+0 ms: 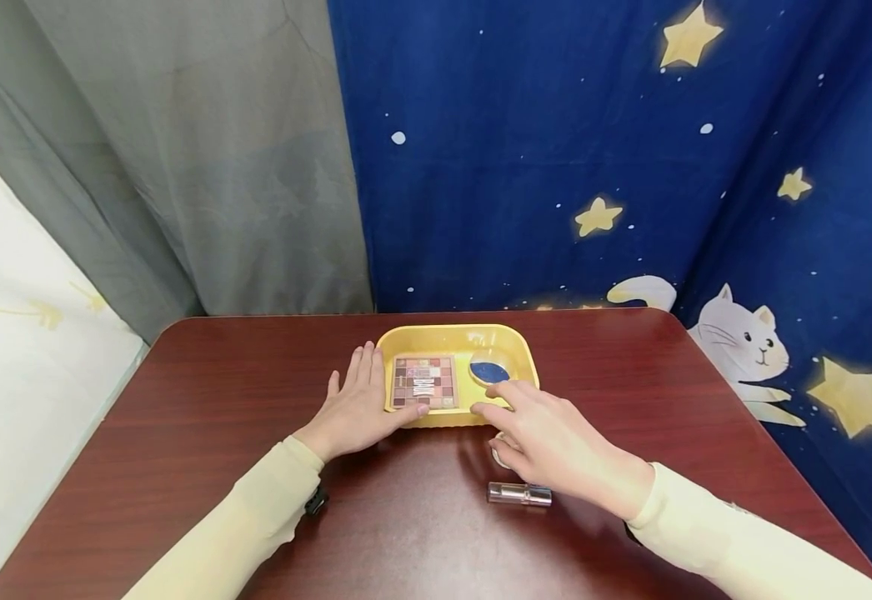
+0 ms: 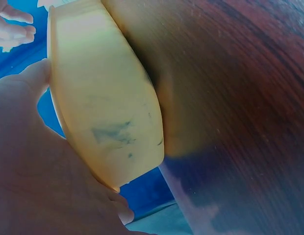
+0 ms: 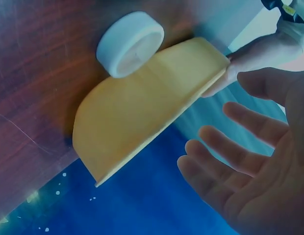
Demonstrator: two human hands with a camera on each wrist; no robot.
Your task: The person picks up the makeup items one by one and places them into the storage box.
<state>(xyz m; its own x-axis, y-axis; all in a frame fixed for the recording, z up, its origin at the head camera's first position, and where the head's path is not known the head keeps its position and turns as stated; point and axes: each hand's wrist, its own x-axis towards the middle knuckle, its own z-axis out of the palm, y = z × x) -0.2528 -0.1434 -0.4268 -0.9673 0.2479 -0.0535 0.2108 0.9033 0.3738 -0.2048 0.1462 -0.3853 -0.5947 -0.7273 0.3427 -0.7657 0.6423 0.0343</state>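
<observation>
Holding an eyeshadow palette (image 1: 424,382) and blue compact (image 1: 489,372), the yellow tray (image 1: 451,335) sits between both flat, slack-fingered grips.

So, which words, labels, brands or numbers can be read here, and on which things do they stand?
No text is readable.
Square eyeshadow palette in the yellow plastic tray: a pale central label, too small to read.
Small clear tube on the dark red table: no legible marking.

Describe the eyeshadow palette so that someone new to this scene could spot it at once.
Start at the dark red wooden table and find the yellow plastic tray near its far edge. The flat rectangular eyeshadow palette lies in the tray's left half, beside the left hand. Its grid of pink and brown squares distinguishes it from the round blue compact.
</observation>
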